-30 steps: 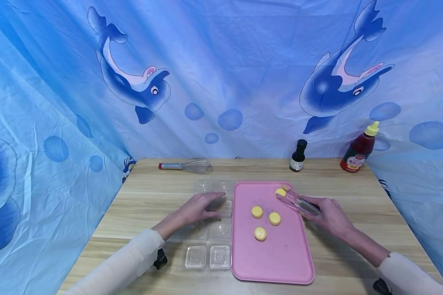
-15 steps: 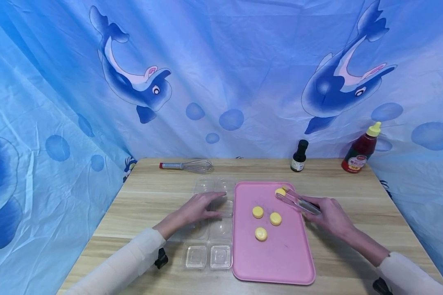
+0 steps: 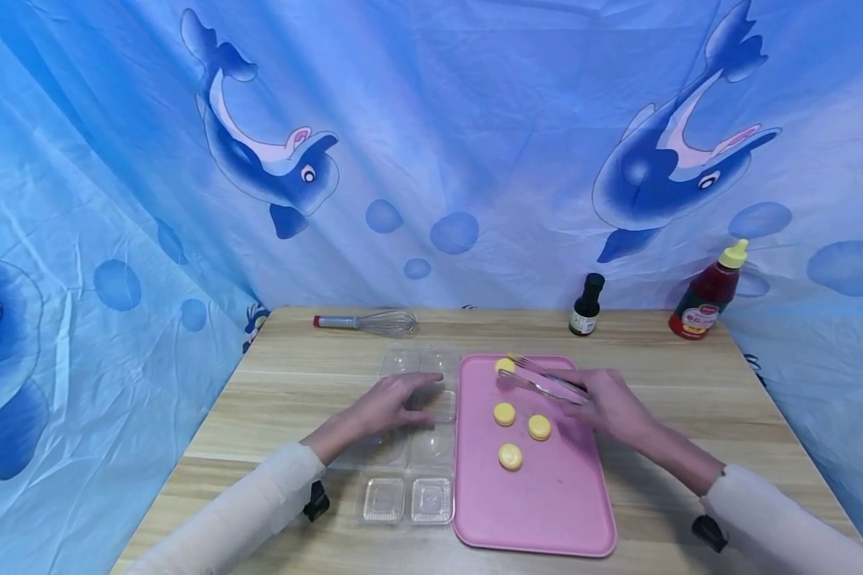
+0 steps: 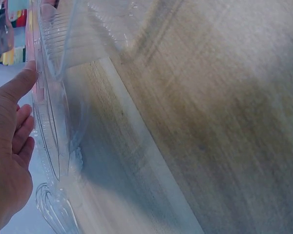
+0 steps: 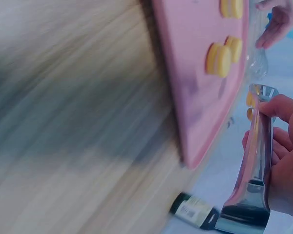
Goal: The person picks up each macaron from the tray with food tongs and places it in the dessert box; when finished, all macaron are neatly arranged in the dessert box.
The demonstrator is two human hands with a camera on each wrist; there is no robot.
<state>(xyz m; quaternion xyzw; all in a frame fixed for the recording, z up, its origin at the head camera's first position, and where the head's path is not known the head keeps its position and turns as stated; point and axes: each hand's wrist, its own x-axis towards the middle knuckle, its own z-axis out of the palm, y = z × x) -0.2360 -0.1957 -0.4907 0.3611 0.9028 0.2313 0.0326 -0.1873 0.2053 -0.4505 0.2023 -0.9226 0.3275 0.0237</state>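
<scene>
My right hand (image 3: 611,407) grips metal tongs (image 3: 550,385), whose tips pinch a yellow macaron (image 3: 505,367) near the far left corner of the pink tray (image 3: 539,511). In the right wrist view, the thumb presses on one arm of the tongs (image 5: 258,156), and the macaron (image 5: 249,100) shows at their far end. Three more yellow macarons (image 3: 539,427) lie on the tray. My left hand (image 3: 388,407) rests at the clear plastic containers (image 3: 431,499) left of the tray, thumb and fingers apart. In the left wrist view, fingertips touch a container's edge (image 4: 51,117).
A whisk (image 3: 367,322) lies along the table's back edge. A small dark bottle (image 3: 586,307) and a red sauce bottle (image 3: 705,295) with a yellow cap stand at the back right. Behind the table hangs a blue dolphin-print curtain (image 3: 403,120).
My right hand has moved left with the tongs, carrying the macaron from the tray's far right toward its far left corner. The left hand stays in place.
</scene>
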